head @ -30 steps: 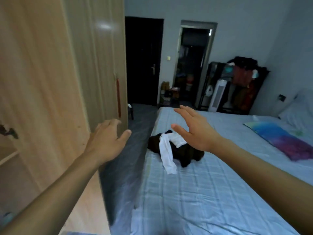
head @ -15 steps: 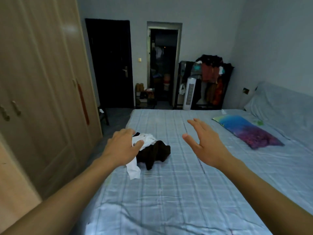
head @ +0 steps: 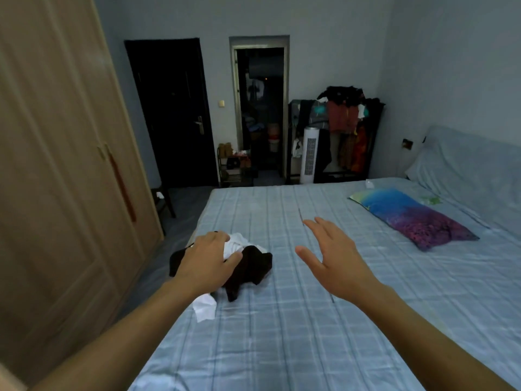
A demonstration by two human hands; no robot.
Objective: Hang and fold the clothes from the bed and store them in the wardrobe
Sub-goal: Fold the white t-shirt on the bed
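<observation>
A small heap of clothes lies near the left edge of the bed, which has a pale blue checked sheet. The heap is a dark brown garment with a white garment draped over it, one white end trailing toward me. My left hand rests on top of the heap, fingers curled over the white cloth. My right hand hovers above the sheet to the right of the heap, fingers spread, holding nothing. The wooden wardrobe stands along the left wall, its doors shut in view.
A colourful pillow lies at the right of the bed. Beyond the bed's far end stand a white tower fan, a dark rack heaped with clothes, a black door and an open doorway. A narrow floor strip separates wardrobe and bed.
The view swung right from the wardrobe to the bed. My left hand came from the wardrobe onto the clothes heap. My right hand stayed open above the sheet.
</observation>
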